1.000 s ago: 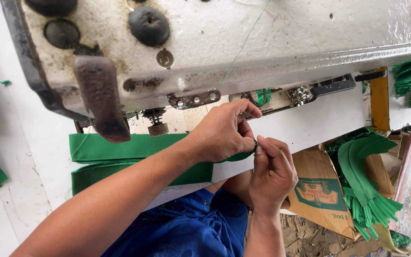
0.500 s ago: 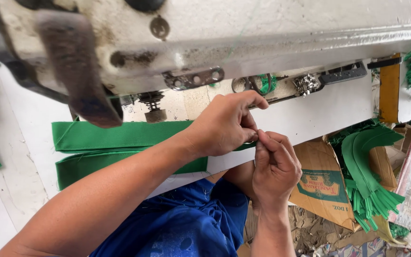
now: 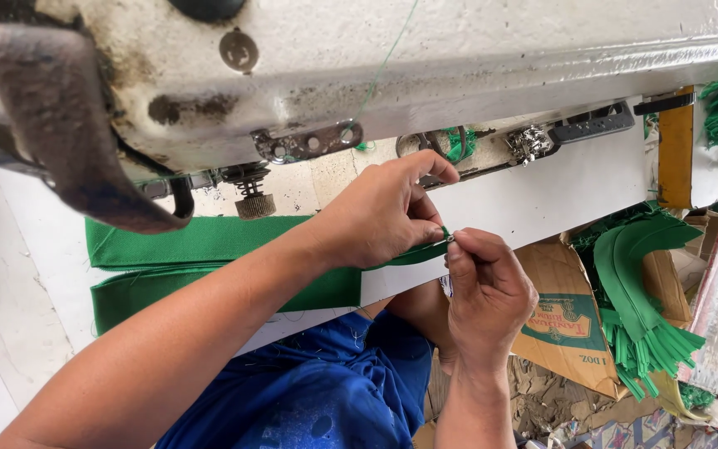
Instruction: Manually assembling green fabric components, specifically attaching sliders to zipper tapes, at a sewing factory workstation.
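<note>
Right hand (image 3: pixel 488 295) nearest the camera, grip pinched shut on a small metal piece (image 3: pixel 450 239) at the end of the green strip (image 3: pixel 209 241); left hand (image 3: pixel 384 212) just beyond, fingertips closed on that same end. Strip's long axis runs leftward from both grips across the white counter (image 3: pixel 567 179), under the sewing machine (image 3: pixel 376 58) beyond

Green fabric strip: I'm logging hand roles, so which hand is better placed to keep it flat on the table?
Probably the left hand: it lies on the green fabric strip on the white table. The right hand pinches only its end, off the table edge.
</note>
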